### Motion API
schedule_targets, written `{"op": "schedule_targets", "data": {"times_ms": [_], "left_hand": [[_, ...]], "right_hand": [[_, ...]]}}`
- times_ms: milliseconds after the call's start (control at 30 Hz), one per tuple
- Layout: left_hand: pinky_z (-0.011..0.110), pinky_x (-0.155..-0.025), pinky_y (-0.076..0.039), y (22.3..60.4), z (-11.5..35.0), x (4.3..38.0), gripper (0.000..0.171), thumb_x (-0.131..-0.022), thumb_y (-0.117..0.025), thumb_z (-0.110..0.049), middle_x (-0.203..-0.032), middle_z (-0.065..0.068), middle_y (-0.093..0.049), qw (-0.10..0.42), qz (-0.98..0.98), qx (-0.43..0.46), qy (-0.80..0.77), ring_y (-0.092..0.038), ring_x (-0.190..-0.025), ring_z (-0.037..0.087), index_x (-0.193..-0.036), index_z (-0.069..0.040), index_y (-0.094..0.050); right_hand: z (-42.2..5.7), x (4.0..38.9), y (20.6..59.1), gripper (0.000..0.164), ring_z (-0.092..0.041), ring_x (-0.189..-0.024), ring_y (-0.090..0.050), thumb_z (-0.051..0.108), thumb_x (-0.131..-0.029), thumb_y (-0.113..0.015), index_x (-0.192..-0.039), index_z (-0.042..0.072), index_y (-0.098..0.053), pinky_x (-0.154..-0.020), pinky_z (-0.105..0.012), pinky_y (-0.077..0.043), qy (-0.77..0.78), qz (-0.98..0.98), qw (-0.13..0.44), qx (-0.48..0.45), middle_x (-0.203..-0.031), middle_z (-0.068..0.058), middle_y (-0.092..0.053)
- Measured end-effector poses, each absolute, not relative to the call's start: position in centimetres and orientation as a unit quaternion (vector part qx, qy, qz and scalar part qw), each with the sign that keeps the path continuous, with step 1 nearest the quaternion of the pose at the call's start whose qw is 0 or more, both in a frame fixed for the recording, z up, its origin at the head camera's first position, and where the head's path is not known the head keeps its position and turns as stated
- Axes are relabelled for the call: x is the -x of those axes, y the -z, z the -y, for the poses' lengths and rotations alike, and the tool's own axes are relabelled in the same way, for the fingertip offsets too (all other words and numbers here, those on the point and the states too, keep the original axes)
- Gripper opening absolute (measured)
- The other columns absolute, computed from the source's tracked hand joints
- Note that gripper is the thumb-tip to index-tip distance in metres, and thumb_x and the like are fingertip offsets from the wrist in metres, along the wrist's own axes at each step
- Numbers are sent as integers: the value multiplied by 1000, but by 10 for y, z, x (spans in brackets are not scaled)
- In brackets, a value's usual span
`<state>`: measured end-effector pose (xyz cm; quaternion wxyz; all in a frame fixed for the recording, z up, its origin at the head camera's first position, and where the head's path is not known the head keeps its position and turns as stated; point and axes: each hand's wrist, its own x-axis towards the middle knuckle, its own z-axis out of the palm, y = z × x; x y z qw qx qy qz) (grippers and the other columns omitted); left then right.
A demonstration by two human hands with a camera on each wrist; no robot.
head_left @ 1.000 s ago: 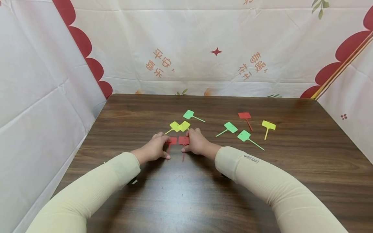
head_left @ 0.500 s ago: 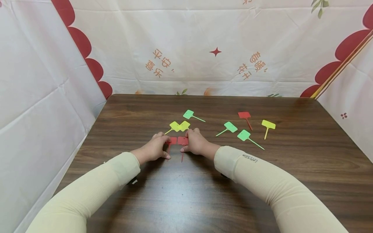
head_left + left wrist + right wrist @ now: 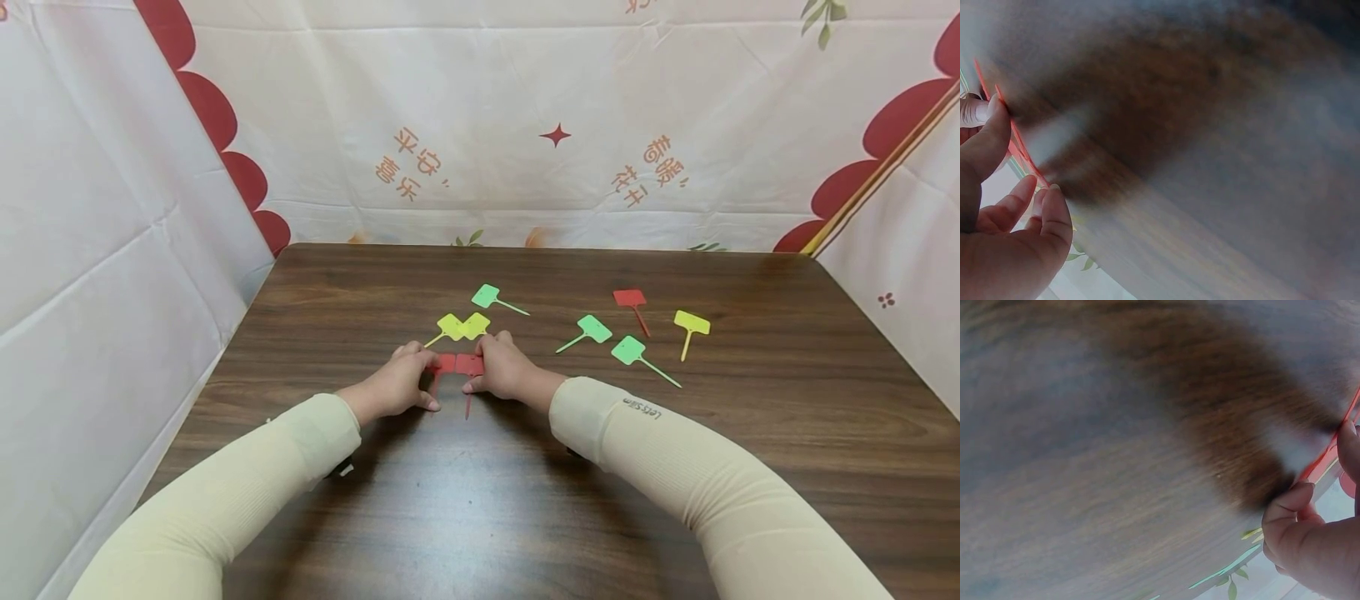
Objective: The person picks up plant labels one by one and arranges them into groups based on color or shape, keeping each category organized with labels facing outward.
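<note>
Nearest, the pale left sleeve [image 3: 225, 483] and pale right sleeve [image 3: 690, 458] reached inward over the brown wood-grain tabletop [image 3: 457, 517]; dark lettering ran across the right one.

The left hand [image 3: 396, 383] held the left red tag [image 3: 446, 362] by its outer side, the grip pinched together on it, with the thumb low by the stem and the fingertips at the upper edge. The right hand [image 3: 508, 368] pinched the right red tag [image 3: 469, 364] in the same manner, its thumb across the stem. Both tags lay side by side between the hands, stems toward the person, only a fine seam showing between their cards.

To the right, well apart from the hands, was a green tag [image 3: 627, 350], its stem slanting nearer and rightward. Just beyond it lay a second green tag [image 3: 594, 329], stem pointing left. Just past the hands, a left yellow tag [image 3: 450, 326] and right yellow tag [image 3: 476, 325] met at their corners. A third yellow tag [image 3: 692, 322] lay at the far right, with a third red tag [image 3: 629, 297] near it. Beyond the yellow pair was a third green tag [image 3: 486, 295].

Behind the tabletop hung a white cloth [image 3: 495, 92] printed with orange characters and a red star [image 3: 556, 134].
</note>
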<state>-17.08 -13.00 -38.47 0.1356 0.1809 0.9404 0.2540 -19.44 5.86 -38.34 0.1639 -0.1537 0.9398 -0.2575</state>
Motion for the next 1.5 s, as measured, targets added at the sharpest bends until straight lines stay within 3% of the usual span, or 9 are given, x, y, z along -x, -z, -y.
{"op": "schedule_targets", "data": {"times_ms": [933, 1500], "left_hand": [[41, -95, -42, 385, 131, 169, 56, -77, -82, -19, -111, 12, -51, 135, -943, -189, -237, -45, -109, 30, -124, 1, -59], [42, -97, -41, 378, 133, 165, 54, -78, -82, -20, -118, 15, -53, 111, -941, -199, -250, -47, -112, 32, -122, 1, -60]], "right_hand": [[-57, 196, 381, 48, -24, -93, -44, 22, -78, -82, -108, -3, -54, -80, -34, -45, 247, -940, 171, 160, -105, -16, -42], [-62, 198, 381, 51, -26, -100, -43, 22, -79, -81, -112, -4, -54, -88, -36, -44, 267, -934, 169, 170, -111, -19, -44]]}}
